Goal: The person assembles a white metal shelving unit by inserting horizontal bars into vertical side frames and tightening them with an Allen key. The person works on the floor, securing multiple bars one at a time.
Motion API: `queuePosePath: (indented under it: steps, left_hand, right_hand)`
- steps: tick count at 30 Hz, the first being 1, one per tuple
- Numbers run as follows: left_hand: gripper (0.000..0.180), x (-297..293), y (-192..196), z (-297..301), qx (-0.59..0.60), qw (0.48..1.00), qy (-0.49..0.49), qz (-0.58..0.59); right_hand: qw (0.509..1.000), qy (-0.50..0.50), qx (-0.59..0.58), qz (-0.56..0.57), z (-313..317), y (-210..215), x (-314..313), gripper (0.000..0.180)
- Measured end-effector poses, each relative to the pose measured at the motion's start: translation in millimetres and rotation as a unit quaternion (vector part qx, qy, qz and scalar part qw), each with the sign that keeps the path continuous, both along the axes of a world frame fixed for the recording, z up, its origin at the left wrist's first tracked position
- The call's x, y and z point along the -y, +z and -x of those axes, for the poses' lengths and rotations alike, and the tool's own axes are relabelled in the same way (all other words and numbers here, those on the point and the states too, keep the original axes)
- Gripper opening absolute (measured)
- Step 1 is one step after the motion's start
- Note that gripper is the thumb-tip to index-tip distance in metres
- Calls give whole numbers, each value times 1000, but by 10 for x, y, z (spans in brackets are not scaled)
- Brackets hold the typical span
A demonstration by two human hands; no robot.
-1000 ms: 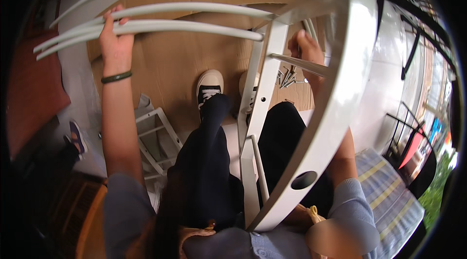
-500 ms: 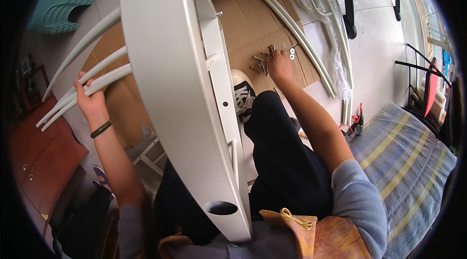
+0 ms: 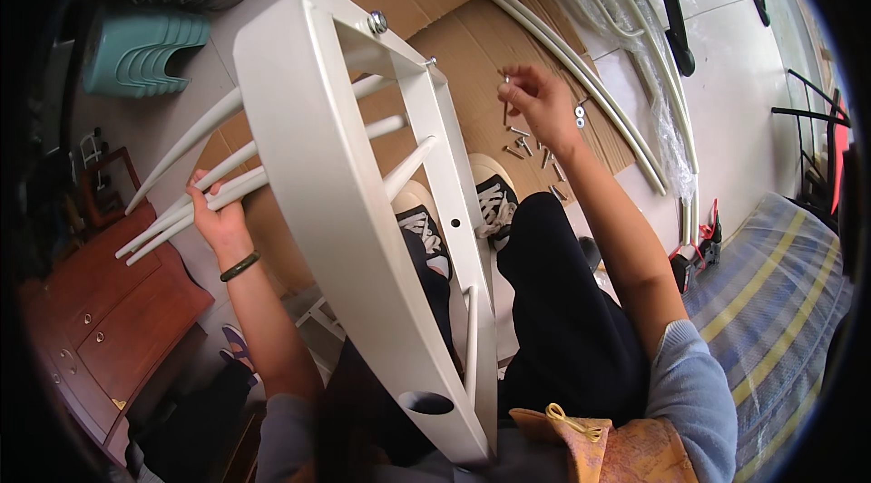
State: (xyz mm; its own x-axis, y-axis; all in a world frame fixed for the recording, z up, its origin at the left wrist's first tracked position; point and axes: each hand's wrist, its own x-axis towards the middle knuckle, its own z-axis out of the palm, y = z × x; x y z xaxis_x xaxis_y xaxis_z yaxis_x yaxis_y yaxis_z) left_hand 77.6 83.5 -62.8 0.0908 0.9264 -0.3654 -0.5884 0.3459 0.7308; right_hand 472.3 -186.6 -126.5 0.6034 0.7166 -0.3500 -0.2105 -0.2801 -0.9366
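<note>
A large white metal frame [image 3: 313, 184] stands upright over my lap, its broad side panel curved and a round hole near its lower end. Several curved white tubes [image 3: 159, 234] stick out past its left side, and my left hand [image 3: 218, 214] is wrapped round them. One bolt [image 3: 376, 22] with washers sits at the frame's top corner; a second bolt [image 3: 432, 62] shows lower down. Beyond the frame to the right, my right hand [image 3: 542, 107] pinches a bolt [image 3: 505, 102] above the cardboard. Loose bolts [image 3: 524, 146] lie below that hand, and pale washers [image 3: 580, 117] lie beside it.
Flattened cardboard [image 3: 454, 39] covers the floor ahead, with long white tubes [image 3: 581, 75] across its right part. Plastic-wrapped tubes [image 3: 671, 134] lie further right. A striped cushioned seat [image 3: 771, 292] is at right, stacked green stools [image 3: 136, 52] at far left, and a brown cabinet [image 3: 118, 311] at left.
My right hand has lifted off the pile of bolts with one bolt between its fingers. The frame has turned, showing more of its inner bars. My left hand keeps its grip on the tubes.
</note>
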Motion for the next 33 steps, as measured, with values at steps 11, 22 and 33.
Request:
queuePosePath:
  steps: [11,22,33]
  left_hand:
    - [18,39,50,-134,48,998,26,21]
    - [16,-103,-175,175,11,1000,-2,8]
    - [18,-3,8,-65,-2,1000,25,-1]
  right_hand:
    - [968,76,186,-154,100,631,-525,9]
    - [956,97,238,-145,115,638,-567,9]
    - [976,124,-172,-50,163,1005,-522,24]
